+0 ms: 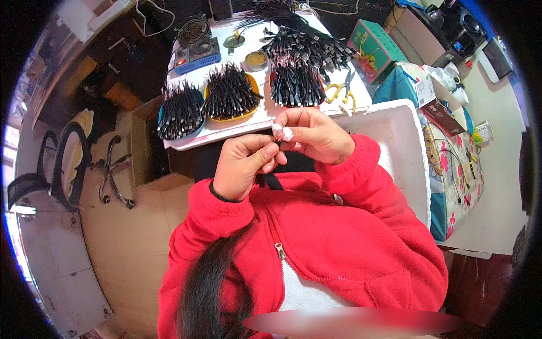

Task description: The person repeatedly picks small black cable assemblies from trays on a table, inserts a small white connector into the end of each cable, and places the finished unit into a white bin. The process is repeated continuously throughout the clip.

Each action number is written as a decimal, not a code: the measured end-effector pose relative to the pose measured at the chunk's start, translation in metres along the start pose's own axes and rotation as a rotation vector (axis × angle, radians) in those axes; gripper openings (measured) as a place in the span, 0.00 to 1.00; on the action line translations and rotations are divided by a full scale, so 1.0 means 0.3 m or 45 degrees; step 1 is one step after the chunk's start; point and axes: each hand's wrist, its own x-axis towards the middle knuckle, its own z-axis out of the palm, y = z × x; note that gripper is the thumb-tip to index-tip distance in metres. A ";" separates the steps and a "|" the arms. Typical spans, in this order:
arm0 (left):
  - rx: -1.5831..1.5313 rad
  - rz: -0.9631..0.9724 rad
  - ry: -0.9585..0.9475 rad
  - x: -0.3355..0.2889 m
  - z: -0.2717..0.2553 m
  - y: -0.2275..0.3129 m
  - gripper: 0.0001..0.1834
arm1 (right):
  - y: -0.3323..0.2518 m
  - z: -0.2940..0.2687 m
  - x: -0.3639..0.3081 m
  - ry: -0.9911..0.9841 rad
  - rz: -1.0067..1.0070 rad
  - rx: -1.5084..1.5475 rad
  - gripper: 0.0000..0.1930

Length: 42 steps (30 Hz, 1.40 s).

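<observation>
In front of my chest, just off the table's near edge, my two hands meet. My left hand [243, 161] is closed, thumb and fingers pinching a thin black cable [277, 143]. From the other side my right hand [320, 134] pinches at the cable's end, where a little reddish wire seems to show. White wrapping [287, 134] covers fingertips of the right hand. Most of the held cable is hidden by my fingers. Beyond the hands, bundles of short black cables stand upright in a blue tray [199, 133], a yellow tray [257, 86] and a third container [296, 85].
Yellow-handled scissors [343, 93] lie at the white table's [220, 129] right side. Farther back are a loose cable heap [307, 45], a small round tin [256, 60] and a blue device with a fan [196, 56]. A white foam box [415, 141] stands close by my right arm.
</observation>
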 end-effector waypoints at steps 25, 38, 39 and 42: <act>0.023 -0.033 0.201 0.165 -0.115 0.022 0.08 | -0.613 -0.986 0.754 1.277 0.361 -2.492 0.26; -0.037 0.155 0.303 0.051 -0.055 0.020 0.09 | -0.799 -0.867 0.586 1.255 -0.545 -2.139 0.12; -0.071 0.188 0.312 0.042 -0.057 0.022 0.09 | -0.813 -0.805 0.567 1.189 -0.673 -1.859 0.09; -0.136 0.342 0.157 0.021 -0.064 0.046 0.08 | -0.807 -0.559 0.483 0.784 -1.014 -1.609 0.02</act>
